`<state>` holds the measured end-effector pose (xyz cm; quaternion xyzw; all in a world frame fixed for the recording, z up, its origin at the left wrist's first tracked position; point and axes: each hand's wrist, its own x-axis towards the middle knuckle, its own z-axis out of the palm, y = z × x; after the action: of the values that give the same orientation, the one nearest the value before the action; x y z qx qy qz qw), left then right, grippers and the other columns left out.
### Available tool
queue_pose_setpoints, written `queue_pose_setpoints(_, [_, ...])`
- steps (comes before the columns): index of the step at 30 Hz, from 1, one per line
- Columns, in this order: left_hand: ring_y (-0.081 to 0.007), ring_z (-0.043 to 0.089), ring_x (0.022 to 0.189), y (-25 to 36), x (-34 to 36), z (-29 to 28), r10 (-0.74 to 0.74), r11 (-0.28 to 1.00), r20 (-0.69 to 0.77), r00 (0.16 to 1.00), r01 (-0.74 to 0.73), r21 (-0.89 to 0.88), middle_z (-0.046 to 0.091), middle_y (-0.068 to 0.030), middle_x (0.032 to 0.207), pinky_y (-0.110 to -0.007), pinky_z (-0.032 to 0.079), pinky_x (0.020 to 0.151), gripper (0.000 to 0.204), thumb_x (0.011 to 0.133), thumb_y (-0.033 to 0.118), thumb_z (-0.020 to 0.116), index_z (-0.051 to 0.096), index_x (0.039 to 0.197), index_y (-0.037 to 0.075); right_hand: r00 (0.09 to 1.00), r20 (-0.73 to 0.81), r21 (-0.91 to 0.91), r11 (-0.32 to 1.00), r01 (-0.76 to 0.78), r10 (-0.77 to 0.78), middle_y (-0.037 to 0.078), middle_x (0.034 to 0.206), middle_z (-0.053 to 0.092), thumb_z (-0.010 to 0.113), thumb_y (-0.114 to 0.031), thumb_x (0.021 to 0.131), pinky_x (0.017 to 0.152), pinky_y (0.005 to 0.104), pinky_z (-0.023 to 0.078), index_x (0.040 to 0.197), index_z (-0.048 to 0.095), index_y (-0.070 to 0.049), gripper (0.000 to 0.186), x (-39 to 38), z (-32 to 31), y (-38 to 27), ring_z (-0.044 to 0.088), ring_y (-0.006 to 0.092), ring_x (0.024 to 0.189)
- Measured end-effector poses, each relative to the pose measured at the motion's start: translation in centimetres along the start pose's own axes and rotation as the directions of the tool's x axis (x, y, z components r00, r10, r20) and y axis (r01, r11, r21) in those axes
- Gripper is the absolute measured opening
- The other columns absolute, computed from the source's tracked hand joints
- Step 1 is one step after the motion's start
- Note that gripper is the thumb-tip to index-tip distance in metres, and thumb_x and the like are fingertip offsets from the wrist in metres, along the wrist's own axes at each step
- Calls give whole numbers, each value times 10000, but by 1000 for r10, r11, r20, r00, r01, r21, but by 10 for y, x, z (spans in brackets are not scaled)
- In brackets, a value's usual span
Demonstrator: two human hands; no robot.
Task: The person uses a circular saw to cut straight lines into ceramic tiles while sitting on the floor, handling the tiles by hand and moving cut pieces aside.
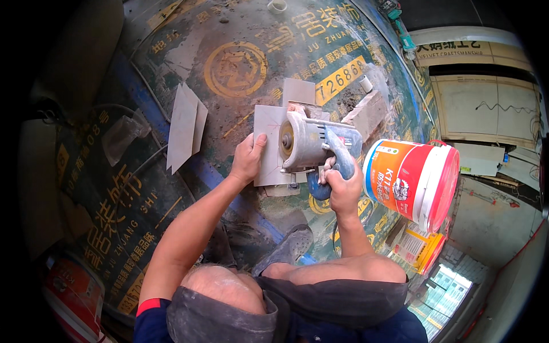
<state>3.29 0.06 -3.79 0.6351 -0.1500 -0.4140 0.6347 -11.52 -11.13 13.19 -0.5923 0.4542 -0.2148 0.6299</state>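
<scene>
My right hand (345, 187) is wrapped round the blue handle of a dusty tile cutter (311, 143), a hand-held power saw with a round blade guard. The cutter sits on a light grey tile (266, 128) with reddish lines marked on it. My left hand (249, 159) grips the tile's left edge, its thumb on top and its other fingers partly hidden at the edge. Beyond lies another tile piece (298, 91), partly under the first. The blade's contact with the tile is hidden by the cutter's body.
Two pale cut tiles (187, 128) stand to the left. A red, orange and white bucket (409, 182) is close on the right, with a yellow-lidded bucket (417, 247) below it. A dusty block (367, 111) and a white cup (366, 85) lie ahead. Printed green sheeting (189, 68) covers the floor.
</scene>
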Motion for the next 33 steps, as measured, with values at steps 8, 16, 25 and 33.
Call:
queue_pose_setpoints(8, [-127,624,890,4,0,-3,-52,999,51,997,52,-9,700,-62,991,-292,498,811,498,1056,438,479,646,1164,-19,1000,4,29,1000,-7,7,58,856,590,553,22,820,615,275,504,1010,556,28,190,-2,-2,3,575,118,653])
queue_pose_setpoints(16, [-128,618,913,2,0,-2,-57,998,52,997,58,-23,694,-64,1026,-289,493,834,492,1060,431,477,643,1180,-16,1000,2,30,999,-19,18,69,858,590,561,30,817,611,283,505,1014,556,33,197,-8,-5,4,574,127,652])
queue_pose_setpoints(25, [-134,609,933,0,1,-2,-59,998,35,998,59,-2,692,-72,1037,-294,486,858,489,1059,425,482,642,1179,-21,999,-12,6,999,-40,40,85,849,568,548,44,792,615,294,488,996,535,26,206,-13,-4,3,545,146,631])
queue_pose_setpoints(33, [-147,612,932,-2,1,-2,-51,998,27,998,51,27,693,-75,1032,-305,482,865,498,1056,440,475,647,1168,-13,999,-4,-3,999,-41,41,69,860,590,562,18,818,616,282,507,1001,558,33,183,-16,-6,2,576,127,657])
